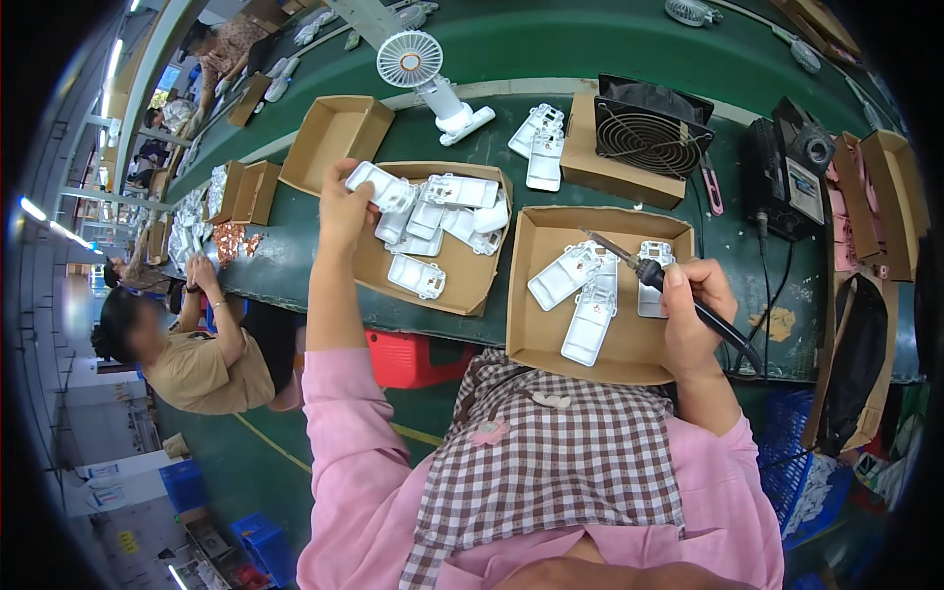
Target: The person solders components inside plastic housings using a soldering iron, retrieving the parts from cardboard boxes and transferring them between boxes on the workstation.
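My left hand (346, 202) pinches a white plastic housing (382, 185) above the far left part of a cardboard tray (379, 275). Several similar white housings (425, 218) lie heaped in that tray. A soldering iron (649, 273) is gripped in my right hand (696, 310), its metal tip pointing up and left over a second cardboard tray (639, 362). Inside this second tray rest a few white housings (588, 332) with small metal parts at one end. The iron's tip appears apart from them, though depth is hard to judge.
A small white fan (411, 61) stands behind the trays. A black fan with a wire guard (654, 128) sits on a cardboard box, and a black soldering station (784, 177) stands to its right. Another cardboard box (334, 138) is at the back left. A co-worker (211, 354) sits at the left.
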{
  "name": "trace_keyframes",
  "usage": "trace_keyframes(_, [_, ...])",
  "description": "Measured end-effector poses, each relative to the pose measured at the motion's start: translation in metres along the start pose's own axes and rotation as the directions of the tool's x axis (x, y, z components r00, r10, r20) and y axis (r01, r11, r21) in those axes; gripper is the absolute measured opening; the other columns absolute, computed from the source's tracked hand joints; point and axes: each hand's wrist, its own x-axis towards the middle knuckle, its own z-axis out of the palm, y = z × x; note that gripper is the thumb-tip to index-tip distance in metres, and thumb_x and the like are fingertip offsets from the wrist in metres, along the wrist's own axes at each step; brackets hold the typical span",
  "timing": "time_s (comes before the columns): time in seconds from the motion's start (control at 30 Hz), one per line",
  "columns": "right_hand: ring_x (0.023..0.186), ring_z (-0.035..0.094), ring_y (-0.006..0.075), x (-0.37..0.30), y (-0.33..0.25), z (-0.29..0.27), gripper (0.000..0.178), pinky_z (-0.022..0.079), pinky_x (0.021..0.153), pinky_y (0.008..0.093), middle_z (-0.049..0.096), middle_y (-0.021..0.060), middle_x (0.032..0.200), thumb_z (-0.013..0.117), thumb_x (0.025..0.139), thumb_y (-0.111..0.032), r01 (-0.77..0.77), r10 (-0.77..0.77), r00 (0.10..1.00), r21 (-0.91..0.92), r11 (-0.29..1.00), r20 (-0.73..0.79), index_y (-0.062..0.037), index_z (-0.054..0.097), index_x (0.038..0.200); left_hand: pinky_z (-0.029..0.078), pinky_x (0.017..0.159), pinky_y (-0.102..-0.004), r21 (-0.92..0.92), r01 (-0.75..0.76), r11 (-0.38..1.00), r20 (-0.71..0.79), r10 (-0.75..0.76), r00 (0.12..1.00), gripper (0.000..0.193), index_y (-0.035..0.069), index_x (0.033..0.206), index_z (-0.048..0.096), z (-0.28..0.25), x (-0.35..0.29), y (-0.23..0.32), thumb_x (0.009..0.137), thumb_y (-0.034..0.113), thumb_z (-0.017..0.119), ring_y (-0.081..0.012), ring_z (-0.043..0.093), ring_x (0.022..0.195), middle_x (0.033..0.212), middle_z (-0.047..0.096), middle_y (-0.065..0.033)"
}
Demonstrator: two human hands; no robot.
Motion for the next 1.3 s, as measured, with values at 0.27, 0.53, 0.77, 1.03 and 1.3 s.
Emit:
trace_keyframes(0.27, [0.059,0.045,0.0023,0.000,-0.001,-0.003,0.013,0.036,0.053,0.0183,0.055,-0.0005,0.071,0.063,0.087,-0.008,-0.005,0.005,0.999,0.002,1.000,0.040,-0.0021,0.053,0.080,0.057,0.057,-0.0326,0.158,0.010,0.987,-0.204,0.023,0.979,0.018,-0.002,0.093,0.049,0.002,-0.029,-0.025,0.083,0.004,0.063,-0.0282,0.066,0.071,0.083,0.063,-0.0160])
trace_keyframes(0.53, [0.058,0.048,0.0034,0.001,-0.003,-0.004,0.013,0.038,0.053,0.0188,0.056,0.0011,0.069,0.062,0.087,-0.008,-0.033,0.032,0.998,0.020,0.999,0.054,-0.0021,0.053,0.080,0.048,0.079,-0.0465,0.782,-0.242,0.575,0.031,0.351,0.936,0.042,0.004,0.113,0.053,0.019,-0.051,-0.024,0.080,0.024,0.068,-0.0390,0.062,0.089,0.086,0.065,-0.0187])
trace_keyframes(0.77, [0.057,0.048,0.0031,0.001,-0.004,-0.004,0.013,0.037,0.052,0.0185,0.055,0.0006,0.067,0.062,0.087,-0.008,-0.045,0.045,0.998,0.007,0.999,0.052,-0.0019,0.053,0.080,0.049,0.081,-0.0425,0.827,-0.040,0.560,0.095,-0.070,0.993,0.041,0.000,0.102,0.064,0.013,-0.040,0.000,0.077,0.032,0.069,-0.0370,0.062,0.094,0.099,0.066,-0.0219])
trace_keyframes(1.03, [0.057,0.048,0.0030,0.002,-0.004,-0.006,0.013,0.037,0.052,0.0184,0.056,0.0005,0.068,0.062,0.087,-0.008,-0.037,0.036,0.998,0.010,0.999,0.055,-0.0016,0.053,0.080,0.048,0.079,-0.0295,0.030,0.189,0.982,0.330,-0.188,0.925,0.033,-0.004,0.114,0.055,0.033,-0.038,-0.013,0.088,0.016,0.060,-0.0163,0.061,0.089,0.101,0.064,-0.0095])
trace_keyframes(1.3, [0.059,0.047,0.0027,0.001,-0.002,-0.005,0.012,0.037,0.053,0.0182,0.055,-0.0004,0.069,0.062,0.086,-0.005,-0.057,0.056,0.998,0.031,0.998,0.037,-0.0019,0.053,0.079,0.048,0.081,-0.0299,-0.036,0.125,0.992,0.225,-0.114,0.968,0.044,-0.003,0.121,0.043,0.050,-0.042,-0.029,0.083,0.008,0.064,-0.0176,0.060,0.093,0.107,0.061,-0.0116])
